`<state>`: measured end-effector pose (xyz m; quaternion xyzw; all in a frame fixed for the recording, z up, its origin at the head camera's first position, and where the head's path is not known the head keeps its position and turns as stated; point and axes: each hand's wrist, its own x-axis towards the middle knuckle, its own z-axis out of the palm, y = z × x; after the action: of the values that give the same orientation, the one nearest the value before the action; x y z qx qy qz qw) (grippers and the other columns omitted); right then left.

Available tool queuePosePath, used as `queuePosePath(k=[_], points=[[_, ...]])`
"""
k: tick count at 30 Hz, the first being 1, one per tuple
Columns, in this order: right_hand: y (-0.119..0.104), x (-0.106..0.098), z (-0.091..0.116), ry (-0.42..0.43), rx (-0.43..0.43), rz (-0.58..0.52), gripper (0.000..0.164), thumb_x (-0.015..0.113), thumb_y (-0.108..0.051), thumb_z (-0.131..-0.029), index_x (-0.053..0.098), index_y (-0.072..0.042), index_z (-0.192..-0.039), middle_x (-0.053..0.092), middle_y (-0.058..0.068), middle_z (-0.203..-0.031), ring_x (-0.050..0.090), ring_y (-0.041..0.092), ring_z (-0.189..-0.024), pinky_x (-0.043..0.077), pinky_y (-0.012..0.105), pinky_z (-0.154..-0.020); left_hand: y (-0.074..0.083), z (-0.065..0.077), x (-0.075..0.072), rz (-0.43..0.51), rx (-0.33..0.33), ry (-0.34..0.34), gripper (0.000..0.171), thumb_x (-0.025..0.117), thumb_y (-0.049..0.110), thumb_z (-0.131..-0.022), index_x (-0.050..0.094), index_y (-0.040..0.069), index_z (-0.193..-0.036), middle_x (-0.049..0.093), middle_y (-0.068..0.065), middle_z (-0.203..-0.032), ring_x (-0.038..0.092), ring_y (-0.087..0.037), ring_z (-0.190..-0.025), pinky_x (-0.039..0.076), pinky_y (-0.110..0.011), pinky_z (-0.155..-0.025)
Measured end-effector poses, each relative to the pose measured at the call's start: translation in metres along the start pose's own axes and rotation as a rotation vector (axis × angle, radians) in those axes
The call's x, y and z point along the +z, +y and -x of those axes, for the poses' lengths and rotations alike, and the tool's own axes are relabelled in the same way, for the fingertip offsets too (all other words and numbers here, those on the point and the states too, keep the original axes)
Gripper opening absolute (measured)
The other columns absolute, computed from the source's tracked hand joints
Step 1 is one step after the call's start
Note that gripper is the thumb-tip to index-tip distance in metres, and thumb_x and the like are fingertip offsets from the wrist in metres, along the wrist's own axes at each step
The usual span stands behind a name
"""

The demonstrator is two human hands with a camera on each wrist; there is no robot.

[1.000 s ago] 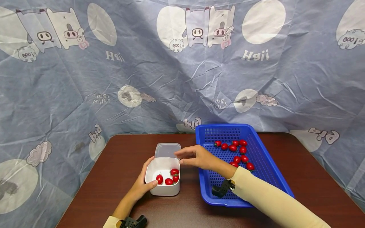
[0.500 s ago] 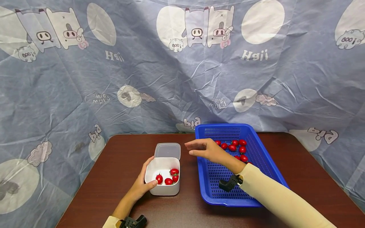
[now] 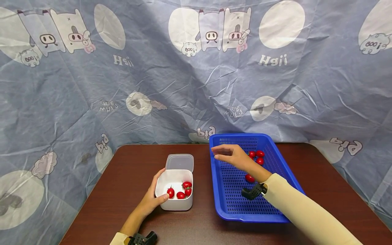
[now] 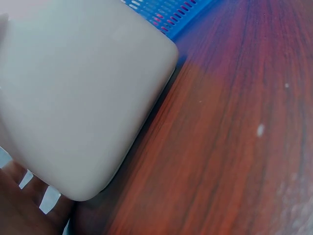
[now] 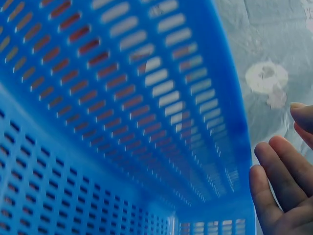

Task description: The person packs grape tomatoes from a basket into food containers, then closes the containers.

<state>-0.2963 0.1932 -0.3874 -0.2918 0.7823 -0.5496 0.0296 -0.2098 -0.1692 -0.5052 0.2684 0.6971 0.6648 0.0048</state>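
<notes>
A white square container (image 3: 177,205) stands on the table with several cherry tomatoes (image 3: 181,195) inside. My left hand (image 3: 152,194) grips its left side, thumb over the near rim and fingers along the outer wall. In the left wrist view the container's pale wall (image 4: 88,98) fills much of the picture. My right hand (image 3: 233,156) hovers over the left part of a blue perforated basket (image 3: 216,194), fingers relaxed and holding nothing. Several more cherry tomatoes (image 3: 260,161) lie in the basket; the right hand and forearm hide some. In the right wrist view, relaxed fingers (image 5: 281,174) appear beside the basket wall.
A translucent lid (image 3: 180,162) lies just behind the container. The dark brown wooden table (image 3: 137,163) carries everything. Behind it hangs a blue-grey cloth (image 3: 171,119) with cartoon prints. A strip of table separates container and basket.
My right hand has moved right and away from the container's right rim to above the basket. The left hand and container have stayed in place.
</notes>
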Motion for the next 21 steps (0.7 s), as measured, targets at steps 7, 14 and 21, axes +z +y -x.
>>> queuePosePath(k=[7,14,21], points=[[0.011,-0.019,0.003,0.073,0.057,0.065,0.036,0.070,-0.014,-0.089,0.065,-0.001,-0.122,0.065,0.018,-0.119,0.063,0.030,-0.110,0.051,0.024,-0.085,0.001,0.000,0.001,0.007,-0.001,0.000,0.088,0.064,0.010,-0.084,0.010,0.010,-0.154,0.028,-0.026,-0.144,0.036,-0.050,-0.121,0.049,-0.041,-0.090],[0.021,-0.036,0.007,0.152,0.128,0.139,0.038,0.070,-0.020,-0.089,0.065,-0.004,-0.122,0.066,0.014,-0.119,0.064,0.027,-0.107,0.052,0.027,-0.082,0.002,0.000,0.001,0.028,0.001,-0.003,0.089,0.065,0.011,-0.084,0.010,0.010,-0.154,0.027,-0.027,-0.144,0.036,-0.051,-0.120,0.049,-0.041,-0.090],[0.032,-0.048,0.009,0.209,0.214,0.250,0.038,0.070,-0.018,-0.089,0.064,-0.004,-0.123,0.064,0.019,-0.121,0.063,0.030,-0.109,0.048,0.046,-0.091,0.002,0.000,0.002,0.020,0.001,0.002,0.088,0.064,0.009,-0.084,0.012,0.012,-0.154,0.026,-0.027,-0.145,0.035,-0.051,-0.121,0.048,-0.040,-0.092]])
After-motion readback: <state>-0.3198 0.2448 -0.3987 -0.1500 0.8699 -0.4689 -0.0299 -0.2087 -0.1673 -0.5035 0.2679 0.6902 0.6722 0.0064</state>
